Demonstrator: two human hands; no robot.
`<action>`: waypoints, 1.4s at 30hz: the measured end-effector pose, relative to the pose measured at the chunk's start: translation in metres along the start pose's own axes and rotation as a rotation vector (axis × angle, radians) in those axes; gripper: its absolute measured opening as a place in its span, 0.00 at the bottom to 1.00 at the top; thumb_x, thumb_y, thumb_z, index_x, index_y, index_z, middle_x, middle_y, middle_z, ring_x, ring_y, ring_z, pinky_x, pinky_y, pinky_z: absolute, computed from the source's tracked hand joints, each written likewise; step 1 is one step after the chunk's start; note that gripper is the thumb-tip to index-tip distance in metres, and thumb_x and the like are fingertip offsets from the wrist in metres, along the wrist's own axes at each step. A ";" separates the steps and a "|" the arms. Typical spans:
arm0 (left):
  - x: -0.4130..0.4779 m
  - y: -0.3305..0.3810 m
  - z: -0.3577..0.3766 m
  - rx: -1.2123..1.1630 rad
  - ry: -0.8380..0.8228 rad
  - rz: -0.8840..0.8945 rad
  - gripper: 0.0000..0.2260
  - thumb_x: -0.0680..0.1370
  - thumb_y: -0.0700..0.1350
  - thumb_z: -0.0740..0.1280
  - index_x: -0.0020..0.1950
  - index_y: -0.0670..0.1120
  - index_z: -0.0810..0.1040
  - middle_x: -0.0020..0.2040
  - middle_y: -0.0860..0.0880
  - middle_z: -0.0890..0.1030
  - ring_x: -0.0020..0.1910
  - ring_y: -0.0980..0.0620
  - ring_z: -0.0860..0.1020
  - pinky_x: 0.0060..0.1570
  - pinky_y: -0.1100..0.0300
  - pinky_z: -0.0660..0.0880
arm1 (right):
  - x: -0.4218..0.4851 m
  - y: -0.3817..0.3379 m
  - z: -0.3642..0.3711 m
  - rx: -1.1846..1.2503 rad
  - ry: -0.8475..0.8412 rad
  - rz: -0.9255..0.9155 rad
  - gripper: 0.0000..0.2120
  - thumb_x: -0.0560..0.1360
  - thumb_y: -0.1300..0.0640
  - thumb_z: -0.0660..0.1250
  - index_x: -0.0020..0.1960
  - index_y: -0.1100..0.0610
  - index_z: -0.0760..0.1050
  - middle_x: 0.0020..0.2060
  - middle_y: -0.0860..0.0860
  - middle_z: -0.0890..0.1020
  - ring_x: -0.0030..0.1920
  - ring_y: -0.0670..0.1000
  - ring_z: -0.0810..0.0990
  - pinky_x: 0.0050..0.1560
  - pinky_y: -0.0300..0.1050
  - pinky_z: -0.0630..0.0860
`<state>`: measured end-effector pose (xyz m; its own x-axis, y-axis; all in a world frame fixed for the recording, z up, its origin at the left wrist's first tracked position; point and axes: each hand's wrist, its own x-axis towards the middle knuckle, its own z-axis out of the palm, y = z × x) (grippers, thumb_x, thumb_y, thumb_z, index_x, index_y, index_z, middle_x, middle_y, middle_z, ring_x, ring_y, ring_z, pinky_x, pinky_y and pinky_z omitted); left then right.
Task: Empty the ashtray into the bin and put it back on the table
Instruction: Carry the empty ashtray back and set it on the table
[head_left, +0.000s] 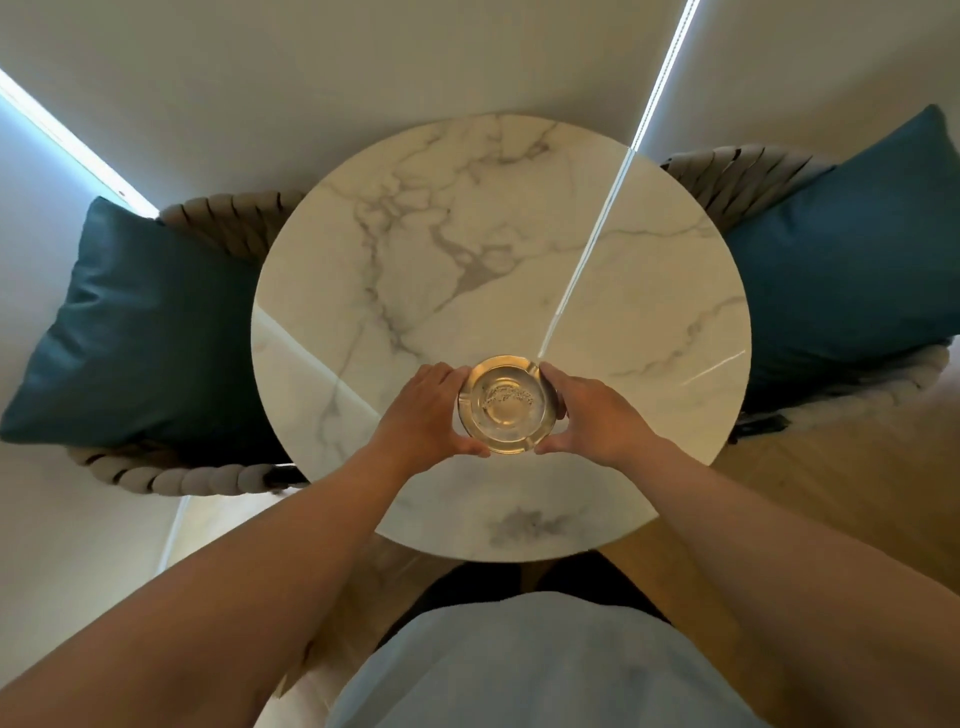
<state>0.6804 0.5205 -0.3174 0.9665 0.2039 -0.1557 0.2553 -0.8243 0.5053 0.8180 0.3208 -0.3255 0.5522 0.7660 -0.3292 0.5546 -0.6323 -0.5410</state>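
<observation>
A round clear glass ashtray (508, 404) with a small patch of grey ash in its middle is over the near part of the round white marble table (467, 249). My left hand (426, 415) cups its left side and my right hand (584, 413) cups its right side, thumbs at the near rim and fingers at the far rim. Both hands grip it. Whether it rests on the tabletop or is just above it cannot be told. No bin is in view.
Two woven rope chairs flank the table, each with a teal cushion, the left cushion (140, 332) and the right cushion (852, 260). Pale curtains hang behind. Wooden floor (831, 499) shows at the right, and my torso is at the table's near edge.
</observation>
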 end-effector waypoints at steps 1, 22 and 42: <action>0.009 -0.005 -0.004 -0.002 0.000 0.002 0.43 0.58 0.59 0.81 0.67 0.45 0.69 0.56 0.48 0.75 0.56 0.48 0.70 0.57 0.55 0.70 | 0.010 0.001 -0.003 0.007 0.003 0.003 0.49 0.60 0.45 0.82 0.74 0.50 0.61 0.48 0.50 0.80 0.47 0.53 0.77 0.47 0.51 0.77; 0.145 -0.055 -0.007 -0.045 -0.014 -0.152 0.41 0.57 0.56 0.81 0.66 0.47 0.72 0.55 0.48 0.76 0.56 0.47 0.70 0.56 0.55 0.69 | 0.153 0.037 -0.038 -0.052 -0.033 0.029 0.47 0.60 0.39 0.80 0.72 0.49 0.63 0.50 0.53 0.80 0.52 0.56 0.76 0.49 0.52 0.76; 0.189 -0.085 0.001 -0.015 -0.056 -0.159 0.43 0.57 0.56 0.81 0.68 0.45 0.71 0.63 0.46 0.72 0.63 0.45 0.68 0.64 0.51 0.66 | 0.196 0.051 -0.028 -0.100 0.058 -0.031 0.48 0.56 0.42 0.82 0.70 0.58 0.69 0.65 0.52 0.74 0.71 0.55 0.66 0.69 0.52 0.66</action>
<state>0.8409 0.6282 -0.3907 0.9110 0.3016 -0.2813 0.4059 -0.7760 0.4827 0.9721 0.4352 -0.3959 0.5672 0.7793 -0.2664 0.6296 -0.6188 -0.4697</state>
